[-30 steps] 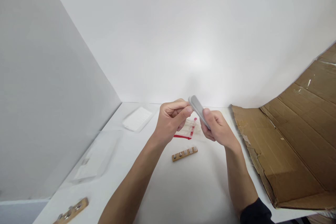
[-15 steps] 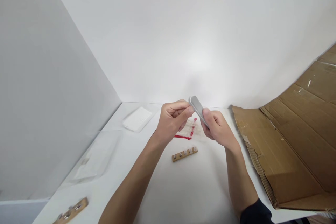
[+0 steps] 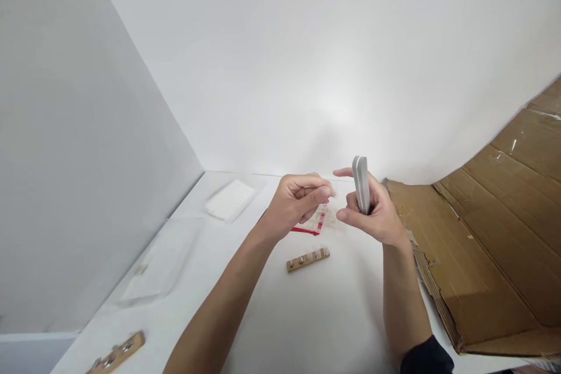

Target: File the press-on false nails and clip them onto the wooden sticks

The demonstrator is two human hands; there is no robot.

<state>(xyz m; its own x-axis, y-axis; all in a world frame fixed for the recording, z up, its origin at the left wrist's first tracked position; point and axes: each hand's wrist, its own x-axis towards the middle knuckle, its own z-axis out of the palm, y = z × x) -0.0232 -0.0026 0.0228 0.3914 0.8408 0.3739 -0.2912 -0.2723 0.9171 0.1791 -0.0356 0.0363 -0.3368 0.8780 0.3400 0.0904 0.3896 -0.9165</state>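
My left hand (image 3: pixel 300 201) is closed in a pinch, thumb against fingers, on a small translucent piece, apparently a false nail tip (image 3: pixel 332 189). Facing it, my right hand (image 3: pixel 372 210) grips a grey nail buffer (image 3: pixel 361 184) with a pale middle layer. The buffer stands nearly upright, apart from the nail tip, while the index finger and thumb reach out to the left. Below the hands lies a wooden strip (image 3: pixel 308 260) bearing several small clear and metallic pieces. Partly hidden behind my left hand is a clear bag (image 3: pixel 321 221) with red edging.
At the back left lies a clear packet with a white insert (image 3: pixel 232 198). A clear plastic sleeve (image 3: pixel 155 263) is nearer along the left edge. Another wooden strip (image 3: pixel 118 355) with round metallic pieces sits front left. A cardboard sheet (image 3: pixel 473 263) occupies the right side.
The nail buffer has moved right, away from my left hand, and turned upright. My right index finger and thumb have spread out. The translucent piece now shows at my left fingertips.
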